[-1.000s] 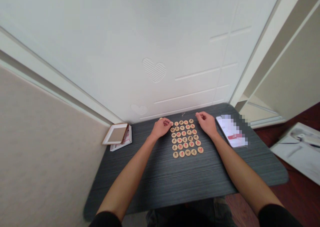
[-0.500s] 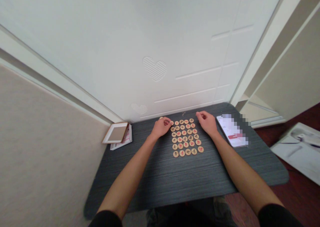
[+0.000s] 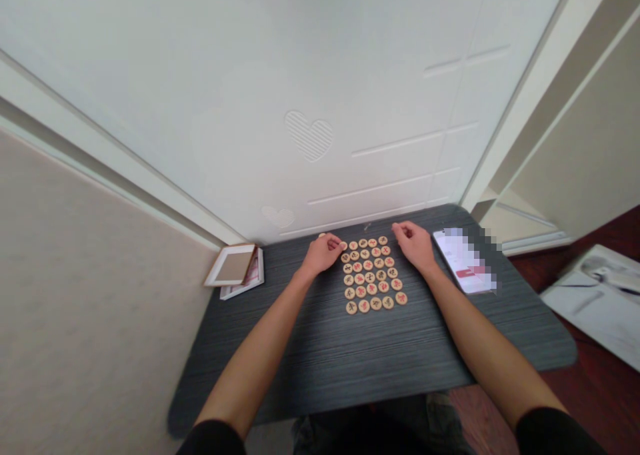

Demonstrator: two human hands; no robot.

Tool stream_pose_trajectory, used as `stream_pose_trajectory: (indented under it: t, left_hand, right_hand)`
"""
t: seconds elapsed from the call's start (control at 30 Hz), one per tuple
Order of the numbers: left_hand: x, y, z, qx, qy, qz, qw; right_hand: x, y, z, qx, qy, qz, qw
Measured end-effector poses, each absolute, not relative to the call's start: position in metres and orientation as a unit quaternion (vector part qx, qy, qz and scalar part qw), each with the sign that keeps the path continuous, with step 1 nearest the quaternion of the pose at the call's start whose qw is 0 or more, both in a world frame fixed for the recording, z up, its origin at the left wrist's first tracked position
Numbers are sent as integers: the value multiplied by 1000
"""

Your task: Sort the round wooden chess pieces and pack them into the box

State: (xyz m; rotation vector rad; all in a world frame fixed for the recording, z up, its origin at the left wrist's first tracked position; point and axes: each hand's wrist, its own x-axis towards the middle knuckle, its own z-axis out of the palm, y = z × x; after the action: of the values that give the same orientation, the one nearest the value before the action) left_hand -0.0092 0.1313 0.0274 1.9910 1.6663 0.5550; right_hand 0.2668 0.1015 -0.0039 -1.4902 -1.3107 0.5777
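Note:
Several round wooden xiangqi pieces (image 3: pixel 370 277) with red or black characters lie flat in rows on the dark tabletop. At the far left corner of these rows, my left hand (image 3: pixel 324 252) has its thumb and fingers closed on the edge of one xiangqi piece (image 3: pixel 343 246). Another xiangqi piece (image 3: pixel 322 235) peeks out behind that hand, mostly covered. My right hand (image 3: pixel 414 243) rests on the table just right of the back rows, fingers curled in, with no piece showing in it.
A phone (image 3: pixel 465 261) with a lit, partly pixelated screen lies right of my right forearm. On the left, a box lid (image 3: pixel 231 268) leans on a white box (image 3: pixel 253 278). The dark table (image 3: pixel 320 368) meets a white panel (image 3: pixel 320 195) carrying raised hearts.
Both hands stay in place, the left still at the corner xiangqi piece. The view has shifted very slightly.

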Motion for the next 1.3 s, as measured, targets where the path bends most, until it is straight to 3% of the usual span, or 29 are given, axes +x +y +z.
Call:
stream_pose_trajectory:
  t: [1.3]
  left_hand:
    - [-19,133,15,725,577,246,283]
  right_hand:
    - [267,100,0,-619,-544,240,513]
